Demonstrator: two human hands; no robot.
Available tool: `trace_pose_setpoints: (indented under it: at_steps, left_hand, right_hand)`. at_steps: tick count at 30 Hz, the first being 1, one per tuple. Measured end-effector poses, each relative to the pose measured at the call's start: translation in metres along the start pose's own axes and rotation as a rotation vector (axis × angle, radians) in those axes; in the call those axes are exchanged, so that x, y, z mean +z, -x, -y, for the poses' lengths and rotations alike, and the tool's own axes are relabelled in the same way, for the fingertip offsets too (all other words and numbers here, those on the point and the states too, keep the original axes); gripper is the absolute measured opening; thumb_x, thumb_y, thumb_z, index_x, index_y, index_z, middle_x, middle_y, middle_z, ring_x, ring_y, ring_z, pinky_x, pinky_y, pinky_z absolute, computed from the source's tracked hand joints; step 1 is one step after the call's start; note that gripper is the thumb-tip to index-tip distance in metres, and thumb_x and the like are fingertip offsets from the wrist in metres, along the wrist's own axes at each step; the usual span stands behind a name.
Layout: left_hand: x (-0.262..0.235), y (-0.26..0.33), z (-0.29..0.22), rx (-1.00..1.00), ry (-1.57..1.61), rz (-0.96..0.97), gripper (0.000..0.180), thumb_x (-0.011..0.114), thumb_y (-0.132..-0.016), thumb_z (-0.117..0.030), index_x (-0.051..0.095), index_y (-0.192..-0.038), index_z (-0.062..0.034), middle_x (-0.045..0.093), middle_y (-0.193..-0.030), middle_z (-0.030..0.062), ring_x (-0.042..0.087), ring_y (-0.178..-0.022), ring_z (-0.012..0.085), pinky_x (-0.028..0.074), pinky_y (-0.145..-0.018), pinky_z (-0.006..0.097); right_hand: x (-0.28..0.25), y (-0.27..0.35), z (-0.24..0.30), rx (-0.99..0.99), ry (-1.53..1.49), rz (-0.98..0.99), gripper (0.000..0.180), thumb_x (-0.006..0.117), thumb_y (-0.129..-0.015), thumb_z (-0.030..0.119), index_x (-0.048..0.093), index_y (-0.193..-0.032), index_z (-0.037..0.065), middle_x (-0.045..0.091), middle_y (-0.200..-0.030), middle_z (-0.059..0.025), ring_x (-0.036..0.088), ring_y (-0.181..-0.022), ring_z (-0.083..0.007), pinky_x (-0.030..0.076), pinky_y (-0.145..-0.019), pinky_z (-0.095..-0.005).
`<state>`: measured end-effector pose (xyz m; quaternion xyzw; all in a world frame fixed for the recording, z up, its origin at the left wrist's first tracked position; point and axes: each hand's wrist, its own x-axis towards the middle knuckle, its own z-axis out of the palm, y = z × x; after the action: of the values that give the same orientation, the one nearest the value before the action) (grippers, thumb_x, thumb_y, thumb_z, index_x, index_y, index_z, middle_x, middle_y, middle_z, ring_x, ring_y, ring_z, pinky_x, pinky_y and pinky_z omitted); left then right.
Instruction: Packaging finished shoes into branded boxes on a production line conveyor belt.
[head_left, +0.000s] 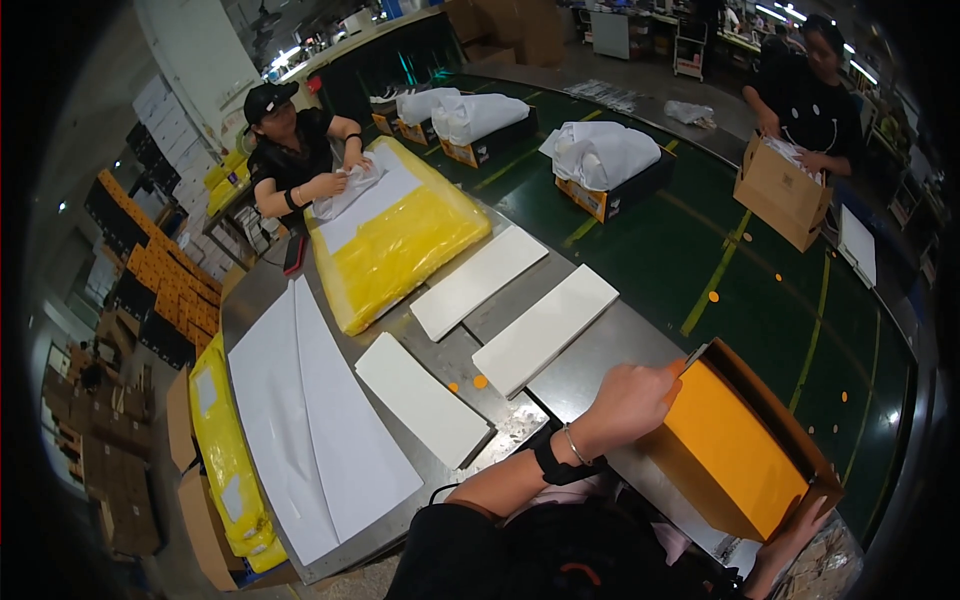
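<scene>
Handling the orange box (732,445), right of the nearest white stack (545,328), seems underway; left hand (630,402) pinches its far corner; right hand (793,535) touches its near end (I cannot tell its grip); next needs steady support.

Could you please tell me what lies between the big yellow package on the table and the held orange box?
In the head view, two white stacks lie between, side by side, then the left hand on the orange box.

We record three flat stacks (545,328) on the surface (575,385), left of the near box (740,440); paper sheets (350,440) lie farther left. Behind the stacks we find a wrapped pack (410,270); to its right, filled boxes (580,197) stand on the belt (640,270).
</scene>
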<state>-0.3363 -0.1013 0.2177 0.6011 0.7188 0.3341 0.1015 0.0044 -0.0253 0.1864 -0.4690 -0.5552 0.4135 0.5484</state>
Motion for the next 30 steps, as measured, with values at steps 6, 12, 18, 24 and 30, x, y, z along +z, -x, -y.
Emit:
trace_pose_setpoints:
  at_steps: [6, 12, 18, 24, 30]
  left_hand:
    - [0.017, 0.007, 0.005, 0.004, 0.003, -0.124, 0.033, 0.049, -0.093, -0.019, 0.059, -0.120, -0.0017, 0.063, -0.066, 0.0144, 0.062, -0.059, 0.0324, 0.048, -0.054, 0.042]
    - [0.019, 0.004, 0.007, 0.011, -0.029, -0.099, 0.035, 0.048, -0.094, -0.019, 0.059, -0.121, -0.0002, 0.064, -0.067, 0.0144, 0.062, -0.059, 0.0317, 0.049, -0.054, 0.041]
    - [0.019, 0.004, 0.008, 0.020, -0.045, -0.099, 0.035, 0.049, -0.094, -0.019, 0.059, -0.121, 0.0010, 0.064, -0.068, 0.0149, 0.063, -0.060, 0.0320, 0.049, -0.055, 0.041]
    - [0.017, 0.007, 0.009, 0.000, -0.044, -0.089, 0.035, 0.048, -0.094, -0.020, 0.060, -0.120, 0.0004, 0.064, -0.067, 0.0149, 0.062, -0.060, 0.0322, 0.049, -0.055, 0.041]
    - [0.014, 0.008, 0.007, -0.015, -0.020, -0.092, 0.037, 0.048, -0.095, -0.022, 0.059, -0.123, -0.0009, 0.064, -0.068, 0.0138, 0.062, -0.060, 0.0314, 0.049, -0.055, 0.041]
  right_hand:
    - [0.002, -0.010, 0.013, 0.168, -0.270, -0.044, 0.056, 0.031, -0.104, 0.044, 0.029, -0.147, 0.008, 0.039, -0.144, -0.0147, 0.037, -0.137, -0.0288, 0.032, -0.114, -0.0435]
    - [-0.004, -0.015, 0.021, 0.213, -0.462, 0.086, 0.057, 0.038, -0.103, 0.042, 0.027, -0.148, 0.009, 0.040, -0.144, -0.0142, 0.039, -0.136, -0.0276, 0.035, -0.112, -0.0405]
    - [-0.009, -0.013, 0.010, 0.243, -0.329, -0.055, 0.051, 0.034, -0.105, 0.039, 0.030, -0.146, 0.009, 0.037, -0.147, -0.0124, 0.038, -0.136, -0.0265, 0.033, -0.113, -0.0403]
    - [-0.008, -0.017, 0.023, 0.147, -0.292, 0.119, 0.046, 0.032, -0.105, 0.037, 0.038, -0.141, 0.009, 0.034, -0.150, -0.0088, 0.031, -0.140, -0.0240, 0.028, -0.116, -0.0389]
    - [0.004, -0.006, 0.023, 0.121, -0.320, 0.017, 0.046, 0.029, -0.106, 0.037, 0.038, -0.141, 0.009, 0.034, -0.150, -0.0090, 0.030, -0.141, -0.0239, 0.028, -0.116, -0.0403]
